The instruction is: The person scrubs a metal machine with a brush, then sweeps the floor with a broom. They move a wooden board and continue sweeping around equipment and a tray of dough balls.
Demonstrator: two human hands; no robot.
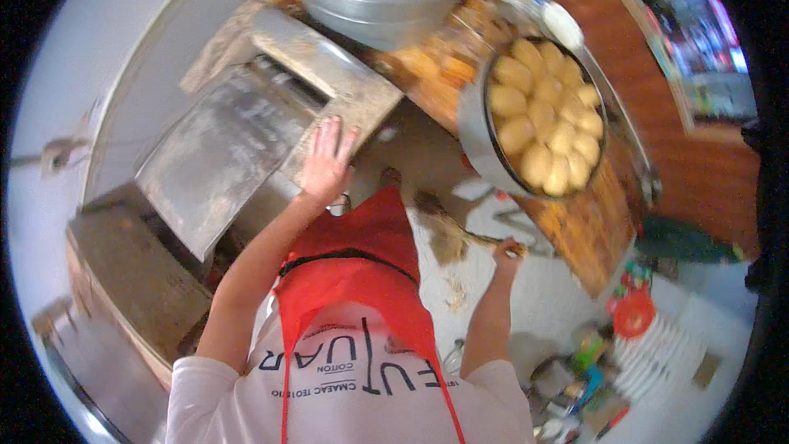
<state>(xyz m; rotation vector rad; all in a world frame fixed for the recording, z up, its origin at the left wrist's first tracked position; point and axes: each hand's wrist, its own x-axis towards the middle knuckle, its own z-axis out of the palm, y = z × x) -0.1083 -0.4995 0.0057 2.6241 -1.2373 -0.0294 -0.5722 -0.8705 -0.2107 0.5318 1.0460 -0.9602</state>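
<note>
My left hand (328,160) lies flat, fingers spread, on the floury edge of a metal-topped roller machine (363,95). Its slot with a roller is beside a sloping sheet-metal tray (228,142). My right hand (510,253) is closed around the thin handle of a blurred tool, perhaps a brush (453,222), whose dark end points toward the machine's base. Right of the machine, a round metal pot (471,129) with a dark rim is full of rounded yellowish pieces, peeled potatoes or dough balls; I cannot tell which.
A large metal pot (382,0) stands on the wooden table (579,228) at the top. Bags and a white container (562,24) are by the smaller pot. A wooden box (129,277) is at left. A red round item (633,313) and clutter lie low right, with crumbs on the floor.
</note>
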